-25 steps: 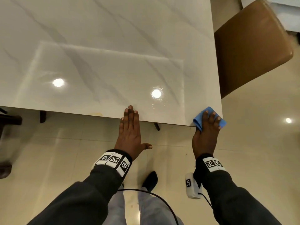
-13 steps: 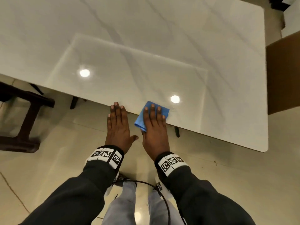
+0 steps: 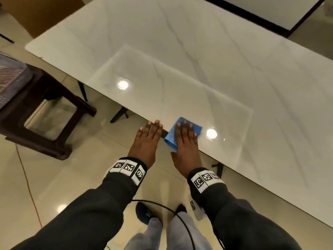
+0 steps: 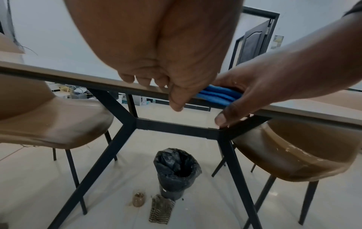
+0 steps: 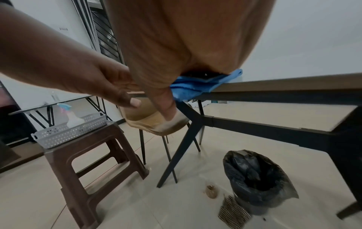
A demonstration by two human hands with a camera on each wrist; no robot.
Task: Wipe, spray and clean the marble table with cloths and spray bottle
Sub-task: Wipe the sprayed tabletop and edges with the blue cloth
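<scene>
Your right hand (image 3: pixel 186 141) lies flat, fingers straight and together, pressing the folded blue cloth (image 3: pixel 197 128) onto the near edge of the marble table (image 3: pixel 234 73). The cloth is soft and ribbed, folded into several layers, and one corner droops over the table's edge below your thumb. Your left hand (image 3: pixel 146 139) is just beside the cloth, also flat with fingers extended; only the fingertips reach the table's rim, the palm hanging out past the edge and holding nothing.

The tabletop is a glossy white slab with faint grey veins, its corners rounded, mirroring two ceiling lights. It sits on a black angular metal frame (image 4: pixel 176 128).

Left of the table stands a dark brown plastic stool (image 5: pixel 88 148) carrying a pale grey perforated basket (image 5: pixel 68 133), with the spray bottle (image 5: pixel 71 116) upright inside it. Tan padded chairs (image 4: pixel 54 122) with thin black legs are tucked under the table. On the tiled floor beneath the table stands a bin lined with a crinkled black bag (image 5: pixel 256 178), and next to it a checked woven cloth (image 5: pixel 233 212).
</scene>
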